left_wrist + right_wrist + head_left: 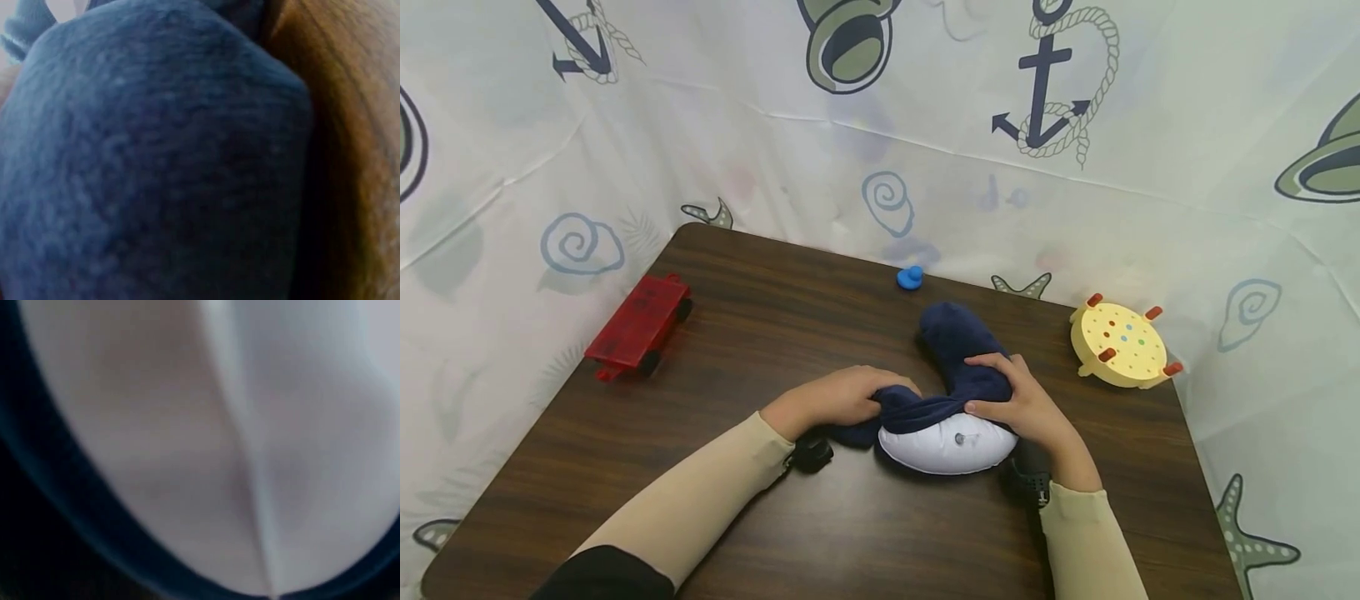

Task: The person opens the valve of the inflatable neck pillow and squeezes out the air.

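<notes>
A navy plush neck pillow cover (955, 333) lies on the table in the head view, with a white inflatable pillow (917, 450) bulging out through its opening. A small valve shows on the white surface. My left hand (838, 396) grips the cover at the left side of the opening, fingertips partly hidden by fabric. At the opposite side, my right hand (1030, 408) holds the cover's edge between thumb and fingers. Navy plush fabric (150, 150) fills most of the left wrist view. The right wrist view shows the white seamed pillow (156, 456) framed by the navy edge.
A red toy cart (640, 325) with dark wheels stands at the table's left edge. Toward the back is a small blue knobbed piece (910, 278). A round yellow toy (1120, 343) with orange pegs sits at the right. Patterned curtain (775, 167) hangs behind the table.
</notes>
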`<state>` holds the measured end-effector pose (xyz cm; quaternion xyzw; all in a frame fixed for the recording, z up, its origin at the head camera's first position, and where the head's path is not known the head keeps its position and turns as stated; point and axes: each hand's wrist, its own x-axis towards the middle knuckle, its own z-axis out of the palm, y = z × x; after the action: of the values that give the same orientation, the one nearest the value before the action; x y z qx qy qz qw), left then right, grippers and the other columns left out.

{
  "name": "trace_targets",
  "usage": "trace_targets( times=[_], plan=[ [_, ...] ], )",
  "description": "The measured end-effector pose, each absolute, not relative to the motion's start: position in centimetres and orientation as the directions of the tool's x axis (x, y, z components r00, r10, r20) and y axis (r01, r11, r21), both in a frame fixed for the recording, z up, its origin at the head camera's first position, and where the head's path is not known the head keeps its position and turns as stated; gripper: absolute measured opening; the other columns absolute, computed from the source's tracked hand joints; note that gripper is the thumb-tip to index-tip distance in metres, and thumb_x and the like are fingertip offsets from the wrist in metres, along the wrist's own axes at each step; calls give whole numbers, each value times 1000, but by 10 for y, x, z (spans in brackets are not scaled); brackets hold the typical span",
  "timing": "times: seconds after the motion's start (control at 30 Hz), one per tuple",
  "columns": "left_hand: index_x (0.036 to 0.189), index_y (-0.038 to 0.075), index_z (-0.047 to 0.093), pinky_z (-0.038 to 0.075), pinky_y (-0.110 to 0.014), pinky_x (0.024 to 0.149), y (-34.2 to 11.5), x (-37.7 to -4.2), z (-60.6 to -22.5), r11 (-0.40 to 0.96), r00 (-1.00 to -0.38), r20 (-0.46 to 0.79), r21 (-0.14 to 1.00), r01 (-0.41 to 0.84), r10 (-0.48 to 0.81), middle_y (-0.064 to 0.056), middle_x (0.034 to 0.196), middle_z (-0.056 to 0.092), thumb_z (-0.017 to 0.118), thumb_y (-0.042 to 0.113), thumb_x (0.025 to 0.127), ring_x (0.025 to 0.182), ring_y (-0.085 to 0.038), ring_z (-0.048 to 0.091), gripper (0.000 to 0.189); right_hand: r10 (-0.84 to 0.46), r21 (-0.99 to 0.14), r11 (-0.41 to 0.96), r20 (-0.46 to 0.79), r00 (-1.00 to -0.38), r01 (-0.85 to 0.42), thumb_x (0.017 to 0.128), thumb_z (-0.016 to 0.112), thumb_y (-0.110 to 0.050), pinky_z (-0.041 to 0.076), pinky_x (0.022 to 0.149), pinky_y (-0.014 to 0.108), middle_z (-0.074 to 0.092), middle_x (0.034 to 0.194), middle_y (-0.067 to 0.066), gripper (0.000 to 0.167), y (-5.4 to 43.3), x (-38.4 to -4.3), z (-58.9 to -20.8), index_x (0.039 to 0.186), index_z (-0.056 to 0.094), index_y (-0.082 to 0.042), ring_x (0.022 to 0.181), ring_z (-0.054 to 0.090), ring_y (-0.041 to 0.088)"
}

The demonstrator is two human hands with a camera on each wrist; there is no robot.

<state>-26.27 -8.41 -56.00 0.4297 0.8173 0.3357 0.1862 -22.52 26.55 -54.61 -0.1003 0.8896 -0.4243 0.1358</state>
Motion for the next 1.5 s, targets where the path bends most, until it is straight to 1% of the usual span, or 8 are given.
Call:
trace_targets(
  times=[0.17, 0.3, 0.43, 0.63, 0.77, 0.97, 1.23, 1.5],
  plan=[
    [136, 49, 64, 55, -42, 105, -85, -265, -560, 383, -542, 8, 700, 604, 841, 21, 129, 70, 56, -3, 99, 117, -9, 68, 64, -293, -793, 604, -131, -947, -77, 88, 92, -44, 43, 110, 60, 47, 133, 7, 58, 265, -227, -546, 139, 65, -48, 132, 49, 35],
    [133, 41, 66, 56, -36, 98, -85, -268, -562, 352, -528, 58, 682, 641, 847, 19, 121, 71, 53, -11, 96, 107, -8, 69, 65, -289, -798, 597, -121, -950, -80, 87, 93, -43, 44, 108, 55, 48, 130, 7, 54, 264, -227, -544, 135, 69, -47, 131, 50, 34],
    [128, 31, 68, 57, -33, 93, -86, -269, -563, 338, -515, 102, 643, 687, 851, 14, 112, 72, 54, -13, 94, 100, -8, 68, 58, -286, -792, 604, -108, -952, -91, 87, 93, -44, 45, 106, 53, 49, 129, 6, 49, 263, -228, -543, 131, 71, -46, 131, 50, 33],
    [120, 26, 69, 56, -31, 87, -85, -269, -561, 338, -503, 131, 595, 729, 854, 11, 102, 70, 55, -13, 92, 93, -9, 66, 50, -282, -792, 604, -102, -954, -94, 88, 92, -44, 45, 107, 52, 49, 127, 5, 44, 263, -228, -541, 127, 74, -46, 130, 51, 32],
    [121, 26, 69, 57, -34, 90, -84, -268, -561, 351, -503, 122, 578, 737, 855, 10, 105, 72, 57, -12, 93, 96, -9, 68, 49, -287, -791, 606, -110, -952, -91, 90, 90, -44, 44, 106, 51, 48, 126, 5, 43, 264, -228, -542, 129, 73, -45, 129, 50, 31],
    [125, 29, 68, 58, -36, 94, -83, -264, -561, 365, -500, 86, 581, 727, 862, 12, 113, 72, 57, -9, 97, 101, -9, 68, 48, -326, -793, 599, -119, -938, -108, 102, 77, -39, 40, 104, 50, 44, 127, 9, 34, 266, -227, -543, 136, 71, -39, 128, 45, 29],
    [127, 31, 68, 58, -38, 99, -82, -263, -560, 375, -516, 85, 588, 716, 852, 15, 119, 72, 57, -7, 99, 108, -8, 69, 49, -301, -794, 585, -19, -954, -168, 105, 75, -31, 41, 107, 50, 55, 121, 6, 22, 266, -226, -548, 127, 79, -32, 122, 53, 25],
    [128, 34, 67, 58, -39, 98, -81, -261, -564, 374, -512, 91, 577, 726, 854, 17, 120, 71, 58, -5, 98, 107, -9, 69, 50, -387, -810, 572, -129, -913, -128, 102, 79, -36, 42, 111, 54, 48, 139, 6, 42, 278, -224, -549, 142, 68, -38, 136, 46, 32]
  ],
)
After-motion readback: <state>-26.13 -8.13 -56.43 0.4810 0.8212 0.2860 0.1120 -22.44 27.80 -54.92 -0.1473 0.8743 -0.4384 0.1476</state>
